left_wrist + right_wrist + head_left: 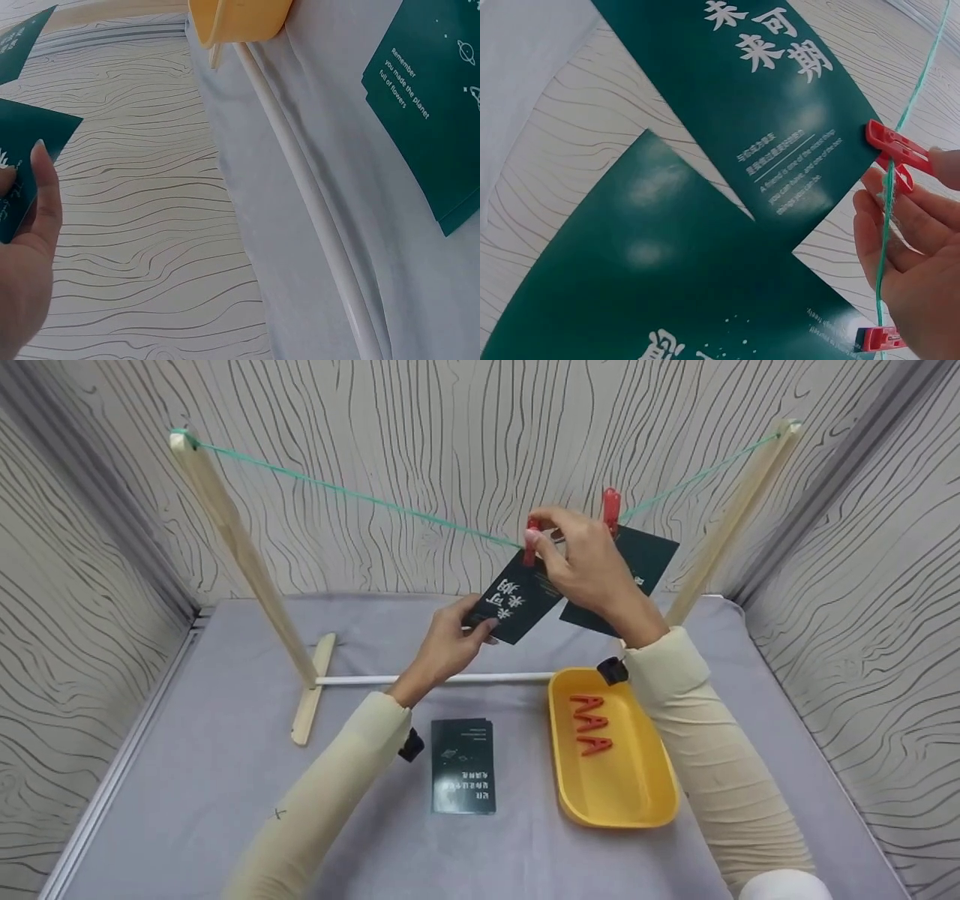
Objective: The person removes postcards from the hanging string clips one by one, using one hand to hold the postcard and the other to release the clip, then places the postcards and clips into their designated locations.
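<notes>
Between its thumb and fingers, my left hand [452, 639] pinches the lower end of a dark green card [517, 594] with white lettering. At the card's upper corner my right hand [589, 556] pinches a red clothespin [900, 148], whose jaws sit over the card's edge at the green string [360, 496]. To the right, a second green card [651, 556] hangs from the string under another red clothespin [611, 506]. In the right wrist view the two cards partly overlap.
Two wooden posts [240, 547] hold up the string, with a white rod [495, 679] low between them. A stack of green cards [463, 766] lies on the grey cloth. Beside it, a yellow tray [622, 799] contains three red clothespins [591, 724]. A wood-patterned wall stands behind.
</notes>
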`<state>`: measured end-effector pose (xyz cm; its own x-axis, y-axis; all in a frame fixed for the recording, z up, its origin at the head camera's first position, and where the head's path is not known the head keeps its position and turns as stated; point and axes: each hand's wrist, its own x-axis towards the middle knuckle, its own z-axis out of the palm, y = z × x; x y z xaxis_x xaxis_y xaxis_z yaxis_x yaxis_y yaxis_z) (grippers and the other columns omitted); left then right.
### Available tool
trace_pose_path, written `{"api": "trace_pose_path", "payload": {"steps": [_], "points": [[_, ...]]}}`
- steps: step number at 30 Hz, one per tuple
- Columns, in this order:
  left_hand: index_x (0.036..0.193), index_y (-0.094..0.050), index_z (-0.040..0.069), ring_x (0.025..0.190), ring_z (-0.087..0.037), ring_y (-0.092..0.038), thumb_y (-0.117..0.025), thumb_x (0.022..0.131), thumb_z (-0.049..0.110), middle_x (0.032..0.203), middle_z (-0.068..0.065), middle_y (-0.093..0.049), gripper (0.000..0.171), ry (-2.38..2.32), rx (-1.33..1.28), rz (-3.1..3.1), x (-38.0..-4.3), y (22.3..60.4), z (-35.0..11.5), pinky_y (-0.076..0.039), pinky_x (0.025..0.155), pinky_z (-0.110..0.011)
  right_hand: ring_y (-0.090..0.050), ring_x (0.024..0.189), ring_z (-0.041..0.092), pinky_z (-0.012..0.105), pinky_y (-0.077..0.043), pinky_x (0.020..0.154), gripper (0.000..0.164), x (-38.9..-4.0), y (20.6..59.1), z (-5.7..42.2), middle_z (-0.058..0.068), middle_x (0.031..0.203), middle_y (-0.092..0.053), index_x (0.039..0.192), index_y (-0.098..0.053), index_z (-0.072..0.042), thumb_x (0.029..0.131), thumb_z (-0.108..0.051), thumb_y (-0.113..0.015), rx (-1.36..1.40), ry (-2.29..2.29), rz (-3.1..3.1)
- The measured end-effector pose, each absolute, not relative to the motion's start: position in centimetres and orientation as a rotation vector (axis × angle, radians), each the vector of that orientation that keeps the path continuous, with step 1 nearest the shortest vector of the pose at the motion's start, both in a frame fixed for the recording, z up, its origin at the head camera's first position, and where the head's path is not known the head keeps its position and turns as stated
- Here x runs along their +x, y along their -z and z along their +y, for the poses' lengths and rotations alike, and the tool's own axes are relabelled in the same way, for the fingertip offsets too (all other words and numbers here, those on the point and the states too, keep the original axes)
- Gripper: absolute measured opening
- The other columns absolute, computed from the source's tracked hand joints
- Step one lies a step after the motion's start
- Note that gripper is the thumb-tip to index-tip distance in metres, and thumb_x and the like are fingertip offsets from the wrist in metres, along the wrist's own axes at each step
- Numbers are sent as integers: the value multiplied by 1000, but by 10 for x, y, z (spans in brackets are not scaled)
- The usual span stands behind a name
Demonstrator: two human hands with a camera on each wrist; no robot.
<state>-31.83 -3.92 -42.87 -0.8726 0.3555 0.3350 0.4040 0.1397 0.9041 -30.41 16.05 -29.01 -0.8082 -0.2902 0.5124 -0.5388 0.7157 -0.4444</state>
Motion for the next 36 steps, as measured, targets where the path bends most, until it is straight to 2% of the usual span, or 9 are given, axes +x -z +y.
{"api": "trace_pose_path", "payload": {"steps": [8,11,15,18,21,25,28,32,36], "points": [[118,-61,6,85,-19,-71,-60,96,7,101,-12,-69,22,1877,-776,-2360,-317,425,-38,-61,74,-28,-63,107,28,42,-58,82,30,-302,285,157,10,121,-68,119,-66,-7,97,-28,-61,678,-811,-2440],[117,-61,6,87,-20,-71,-60,96,7,102,-12,-69,21,1886,-781,-2361,-316,424,-38,-61,74,-26,-63,108,27,42,-57,85,28,-301,283,157,10,117,-70,116,-66,-6,98,-26,-61,713,-818,-2431],[119,-61,6,87,-20,-72,-60,96,6,103,-12,-69,23,1882,-783,-2363,-315,424,-37,-61,75,-30,-65,101,23,40,-55,89,22,-301,282,155,10,104,-72,110,-67,-5,97,-22,-61,751,-839,-2406],[122,-60,6,88,-21,-72,-59,96,6,105,-12,-69,26,1885,-800,-2361,-314,424,-37,-62,75,-33,-66,89,19,37,-55,85,17,-301,282,154,8,91,-72,103,-68,-5,97,-19,-62,764,-851,-2371],[126,-59,6,88,-23,-72,-60,96,6,106,-13,-69,29,1876,-807,-2366,-312,424,-37,-62,75,-31,-64,81,15,33,-54,81,15,-301,283,154,6,83,-72,99,-69,-5,96,-18,-62,772,-850,-2344],[126,-60,8,88,-23,-72,-60,96,7,106,-11,-69,30,1862,-790,-2380,-309,423,-38,-61,74,-27,-64,80,14,29,-54,82,16,-299,284,153,6,82,-72,99,-68,-5,97,-19,-62,778,-842,-2334],[123,-61,9,88,-21,-72,-60,97,7,105,-10,-69,27,1869,-787,-2374,-308,423,-39,-61,76,-30,-64,79,14,27,-53,82,16,-298,283,153,5,81,-71,98,-68,-5,97,-20,-62,789,-844,-2316],[121,-62,9,88,-22,-72,-60,96,7,105,-11,-70,25,1890,-798,-2350,-309,426,-39,-62,77,-34,-65,76,14,32,-54,80,15,-297,281,153,5,79,-71,97,-69,-5,96,-19,-63,825,-848,-2279],[119,-62,7,88,-21,-72,-61,96,6,104,-12,-70,23,1891,-797,-2354,-308,428,-38,-61,75,-29,-65,76,13,33,-56,79,15,-295,279,153,6,82,-72,97,-69,-6,96,-19,-63,842,-829,-2265]]}}
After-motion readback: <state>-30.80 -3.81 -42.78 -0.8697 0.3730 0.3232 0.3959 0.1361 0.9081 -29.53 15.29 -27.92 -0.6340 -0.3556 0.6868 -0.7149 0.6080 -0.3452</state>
